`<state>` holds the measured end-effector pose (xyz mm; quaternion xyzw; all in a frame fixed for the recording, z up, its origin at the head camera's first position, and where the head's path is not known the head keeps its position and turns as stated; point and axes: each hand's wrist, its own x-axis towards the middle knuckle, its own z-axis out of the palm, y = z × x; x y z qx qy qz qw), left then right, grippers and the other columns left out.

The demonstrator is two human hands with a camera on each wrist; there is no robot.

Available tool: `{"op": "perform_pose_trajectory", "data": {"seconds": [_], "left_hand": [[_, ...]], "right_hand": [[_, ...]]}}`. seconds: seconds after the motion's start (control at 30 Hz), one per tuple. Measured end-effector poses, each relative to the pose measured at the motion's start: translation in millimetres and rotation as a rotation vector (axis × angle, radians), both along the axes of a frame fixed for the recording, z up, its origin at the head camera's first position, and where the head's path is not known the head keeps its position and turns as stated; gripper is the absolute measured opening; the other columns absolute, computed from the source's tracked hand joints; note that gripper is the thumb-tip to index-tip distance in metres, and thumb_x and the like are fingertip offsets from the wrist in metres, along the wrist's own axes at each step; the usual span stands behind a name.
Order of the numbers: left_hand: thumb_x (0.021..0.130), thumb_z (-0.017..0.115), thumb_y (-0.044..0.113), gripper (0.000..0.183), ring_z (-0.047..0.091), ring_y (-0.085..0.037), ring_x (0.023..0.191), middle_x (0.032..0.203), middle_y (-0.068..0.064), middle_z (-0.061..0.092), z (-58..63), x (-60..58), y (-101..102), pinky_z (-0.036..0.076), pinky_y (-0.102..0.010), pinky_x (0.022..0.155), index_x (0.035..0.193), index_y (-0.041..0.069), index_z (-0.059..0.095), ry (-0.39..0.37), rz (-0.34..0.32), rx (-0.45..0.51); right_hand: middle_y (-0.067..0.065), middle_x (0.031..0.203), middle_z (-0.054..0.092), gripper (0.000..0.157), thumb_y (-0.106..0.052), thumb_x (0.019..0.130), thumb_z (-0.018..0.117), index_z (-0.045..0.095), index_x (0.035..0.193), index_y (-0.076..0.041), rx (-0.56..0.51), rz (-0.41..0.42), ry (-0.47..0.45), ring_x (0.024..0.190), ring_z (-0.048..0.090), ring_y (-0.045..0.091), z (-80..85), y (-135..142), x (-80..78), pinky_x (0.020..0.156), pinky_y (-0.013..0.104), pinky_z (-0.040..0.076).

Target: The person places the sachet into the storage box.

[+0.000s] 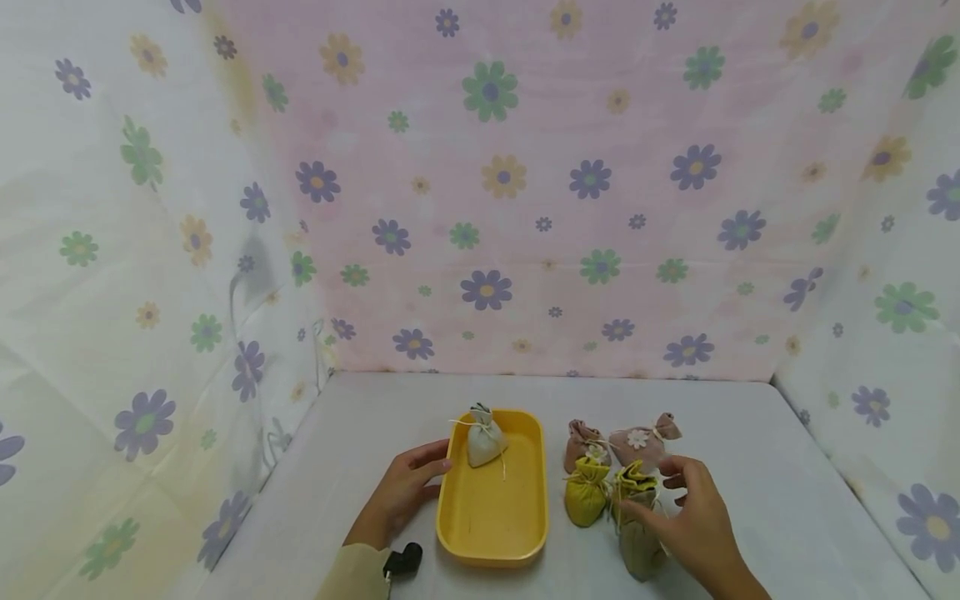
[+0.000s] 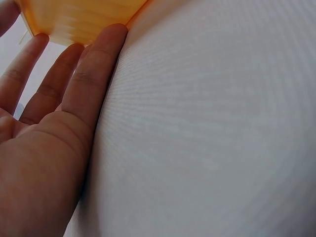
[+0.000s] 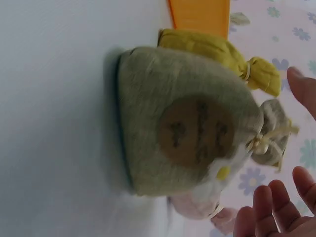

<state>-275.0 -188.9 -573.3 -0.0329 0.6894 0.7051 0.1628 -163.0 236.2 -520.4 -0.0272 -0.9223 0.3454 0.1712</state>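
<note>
In the head view my left hand rests against the left side of a yellow tray, its extended fingertips touching the wall in the left wrist view. Inside the tray, at the far end, lies a white drawstring pouch. My right hand is around the top of an olive-green pouch, fingers and thumb spread apart. The right wrist view shows a gap between those fingers and the olive-green pouch, which has a round brown label. Yellow cloth shows near its neck; I cannot tell whose.
Beside the olive-green pouch stands a yellow pouch. Behind are a brownish pouch and a pink pouch with a white flower. A black object is by my left wrist. Flowered cloth walls the table.
</note>
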Motion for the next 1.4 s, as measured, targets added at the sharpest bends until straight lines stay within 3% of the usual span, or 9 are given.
{"op": "perform_pose_trajectory", "data": {"seconds": [0.17, 0.3, 0.53, 0.8, 1.4], "left_hand": [[0.093, 0.079, 0.03, 0.056, 0.065, -0.022, 0.122, 0.148, -0.009, 0.059, 1.1, 1.1, 0, 0.062, -0.039, 0.094, 0.144, 0.016, 0.062, -0.003, 0.007, -0.007], [0.094, 0.078, 0.029, 0.055, 0.065, -0.022, 0.123, 0.149, -0.01, 0.058, 1.7, 1.7, 0, 0.062, -0.039, 0.094, 0.144, 0.015, 0.061, 0.003, 0.002, -0.002], [0.096, 0.076, 0.027, 0.054, 0.065, -0.022, 0.123, 0.149, -0.011, 0.058, 1.5, 2.2, 1, 0.061, -0.039, 0.094, 0.145, 0.013, 0.06, 0.021, -0.013, 0.011], [0.095, 0.076, 0.027, 0.054, 0.065, -0.023, 0.124, 0.149, -0.011, 0.058, -0.9, 1.6, -1, 0.061, -0.039, 0.095, 0.145, 0.013, 0.061, 0.018, -0.015, 0.031], [0.095, 0.077, 0.028, 0.052, 0.064, -0.022, 0.125, 0.149, -0.008, 0.058, 0.4, 1.3, -2, 0.061, -0.039, 0.096, 0.143, 0.017, 0.062, -0.006, -0.01, 0.018]], "right_hand": [[0.009, 0.106, 0.059, 0.079, -0.06, 0.069, 0.09, 0.051, 0.112, -0.007, -0.089, 0.023, -0.17, 0.095, 0.058, 0.021, -4.6, 14, -3.4, 0.075, 0.028, 0.052], [0.005, 0.099, 0.062, 0.07, -0.055, 0.069, 0.092, 0.055, 0.107, -0.01, -0.121, 0.054, -0.237, 0.09, 0.058, 0.017, -9.4, 22, -7.7, 0.071, 0.024, 0.052], [-0.001, 0.091, 0.066, 0.056, -0.053, 0.068, 0.093, 0.065, 0.1, -0.015, -0.11, 0.117, -0.233, 0.084, 0.057, 0.012, -10.5, 32, -14.5, 0.07, 0.024, 0.05], [-0.006, 0.092, 0.07, 0.049, -0.05, 0.072, 0.092, 0.072, 0.104, -0.019, -0.114, 0.179, -0.239, 0.086, 0.059, 0.008, -11.7, 39, -20.7, 0.072, 0.025, 0.051], [-0.012, 0.085, 0.076, 0.038, -0.048, 0.073, 0.092, 0.079, 0.097, -0.022, -0.136, 0.142, -0.276, 0.086, 0.062, 0.005, -10.2, 38, -15.3, 0.076, 0.026, 0.051]]}}
